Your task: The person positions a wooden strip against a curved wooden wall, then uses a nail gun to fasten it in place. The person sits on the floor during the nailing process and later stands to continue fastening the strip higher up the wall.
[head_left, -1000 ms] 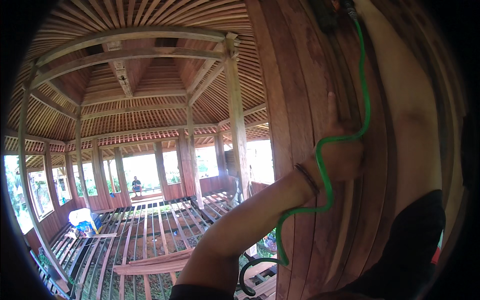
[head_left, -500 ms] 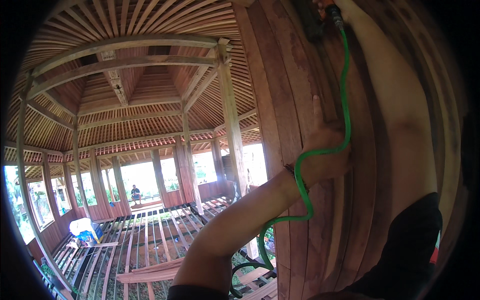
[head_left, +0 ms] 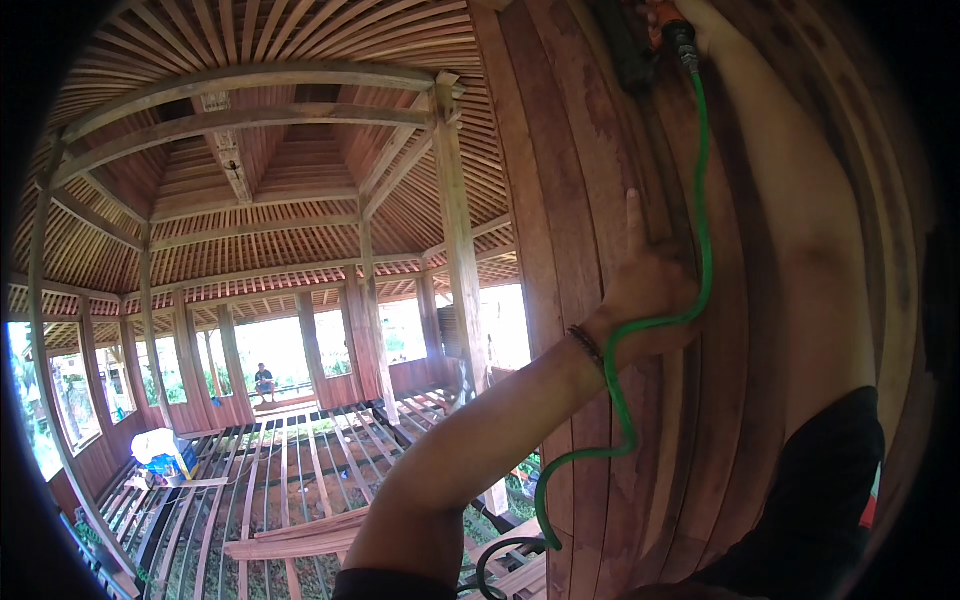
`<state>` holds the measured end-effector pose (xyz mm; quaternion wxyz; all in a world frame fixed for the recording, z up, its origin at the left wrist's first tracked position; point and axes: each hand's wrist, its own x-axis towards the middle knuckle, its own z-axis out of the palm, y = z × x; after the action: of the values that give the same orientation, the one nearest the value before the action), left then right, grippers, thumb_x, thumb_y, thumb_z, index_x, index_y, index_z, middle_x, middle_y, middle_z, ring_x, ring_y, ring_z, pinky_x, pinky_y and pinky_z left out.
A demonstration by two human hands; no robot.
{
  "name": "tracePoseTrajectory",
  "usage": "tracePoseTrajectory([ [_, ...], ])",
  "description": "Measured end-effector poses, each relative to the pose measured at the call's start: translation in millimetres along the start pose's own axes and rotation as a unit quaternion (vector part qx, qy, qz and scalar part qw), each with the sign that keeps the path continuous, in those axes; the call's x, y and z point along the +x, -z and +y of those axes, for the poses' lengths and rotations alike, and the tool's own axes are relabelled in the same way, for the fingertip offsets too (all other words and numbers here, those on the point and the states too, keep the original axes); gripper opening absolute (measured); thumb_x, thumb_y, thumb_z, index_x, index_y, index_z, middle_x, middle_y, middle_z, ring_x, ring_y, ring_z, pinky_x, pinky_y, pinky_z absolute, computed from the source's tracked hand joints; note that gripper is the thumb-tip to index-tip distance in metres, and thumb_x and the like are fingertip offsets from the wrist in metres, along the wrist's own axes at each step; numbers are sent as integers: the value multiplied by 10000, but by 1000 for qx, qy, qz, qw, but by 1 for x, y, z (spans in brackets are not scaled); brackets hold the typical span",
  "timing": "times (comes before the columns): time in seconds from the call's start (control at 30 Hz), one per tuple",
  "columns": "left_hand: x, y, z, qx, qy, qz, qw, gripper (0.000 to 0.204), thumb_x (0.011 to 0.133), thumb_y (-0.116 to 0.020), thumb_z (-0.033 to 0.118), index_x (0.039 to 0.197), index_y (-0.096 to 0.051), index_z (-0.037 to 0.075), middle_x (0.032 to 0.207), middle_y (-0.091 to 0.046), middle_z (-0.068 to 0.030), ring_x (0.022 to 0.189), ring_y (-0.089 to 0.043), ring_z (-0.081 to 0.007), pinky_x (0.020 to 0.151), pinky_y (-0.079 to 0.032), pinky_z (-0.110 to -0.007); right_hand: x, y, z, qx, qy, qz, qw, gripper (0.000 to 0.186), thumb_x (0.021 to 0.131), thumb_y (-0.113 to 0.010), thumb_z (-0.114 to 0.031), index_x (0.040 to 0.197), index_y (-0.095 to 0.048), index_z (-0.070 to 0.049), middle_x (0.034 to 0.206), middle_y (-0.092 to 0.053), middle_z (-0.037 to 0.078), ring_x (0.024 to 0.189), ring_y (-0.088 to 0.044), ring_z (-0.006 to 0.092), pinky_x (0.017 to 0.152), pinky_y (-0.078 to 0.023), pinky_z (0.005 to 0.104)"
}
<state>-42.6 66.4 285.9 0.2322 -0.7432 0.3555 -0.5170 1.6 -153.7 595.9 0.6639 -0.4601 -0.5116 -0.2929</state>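
Observation:
At the top edge, my right hand (head_left: 702,22) is closed round the orange handle of what looks like an air nailer (head_left: 680,34); most of the tool is cut off by the picture's edge. A green air hose (head_left: 704,170) runs from the handle's metal coupling, passes across my left wrist and drops beside the boards. My left hand (head_left: 650,290) rests against the reddish-brown wooden boards (head_left: 575,220), one finger stretched upward along them. Its other fingers are folded or hidden. A dark bracelet (head_left: 585,343) circles my left wrist.
Below lies an open floor frame of joists (head_left: 285,470) with gaps and ground beneath. Loose planks (head_left: 300,540) lie across it. A blue and white container (head_left: 165,458) stands at left. Wooden posts (head_left: 457,230) carry the roof. A person (head_left: 264,382) sits far back.
The green hose has shifted slightly right, and its lower loop has swung. The tool in my right hand has moved a little down and right. My left hand stays against the boards.

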Motion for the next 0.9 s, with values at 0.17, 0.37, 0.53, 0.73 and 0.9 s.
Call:
tracePoseTrajectory([
  [0.17, 1, -5, -4, -26, 4, -12, 1000, 285, 770, -677, 286, 938, -781, 82, 784, -698, -40, 1031, -649, -260, 1179, 32, -790, 5, 1, -2, 11, -24, 6, 1000, 235, 882, -561, -129, 1017, -594, 59, 740, -625, 193, 579, -622, 374, 567, -568, 555],
  [0.37, -3, 1, 2, -40, 26, -6, 999, 297, 755, -698, 281, 936, -776, 58, 832, -707, -53, 1033, -646, -269, 1199, 30, -765, 9, 2, 1, -5, -1, -16, 1000, 246, 882, -564, -132, 1015, -606, 71, 746, -631, 194, 589, -627, 371, 569, -568, 554],
  [0.53, -11, 3, 6, -60, 26, 13, 998, 353, 784, -715, 362, 856, -784, 23, 886, -701, -137, 1043, -660, -328, 1205, 1, -743, 4, 0, 1, -30, 25, 29, 999, 253, 894, -566, -149, 1026, -608, 64, 743, -629, 186, 585, -627, 364, 555, -567, 536],
  [0.73, -8, -21, -5, -128, -18, 120, 984, 303, 808, -693, 347, 827, -753, 51, 860, -693, -119, 998, -671, -327, 1202, -14, -743, -7, -4, 2, 16, -4, 49, 999, 232, 896, -585, -142, 984, -611, 70, 738, -621, 179, 572, -620, 359, 550, -567, 530],
  [0.9, -2, -33, -8, -112, -30, 165, 979, 295, 832, -659, 367, 797, -716, 80, 863, -684, -111, 976, -682, -323, 1190, -8, -761, -6, -3, 6, -6, -18, 42, 999, 227, 891, -607, -151, 959, -609, 65, 732, -610, 175, 547, -607, 358, 544, -562, 535],
])
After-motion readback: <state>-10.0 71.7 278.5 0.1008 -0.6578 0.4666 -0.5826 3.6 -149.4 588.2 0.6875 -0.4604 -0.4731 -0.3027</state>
